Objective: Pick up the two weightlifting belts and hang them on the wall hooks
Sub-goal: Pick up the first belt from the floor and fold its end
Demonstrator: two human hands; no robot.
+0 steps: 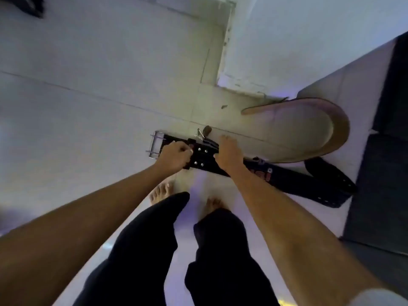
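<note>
Tiled floor (88,107) under two belts (298,180)

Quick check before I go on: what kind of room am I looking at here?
Probably a home gym or workout corner, though little shows. A black weightlifting belt and a tan belt lie on a pale tiled floor beside a dark mat. Both hands, left hand and right hand, grip the black one.
</note>
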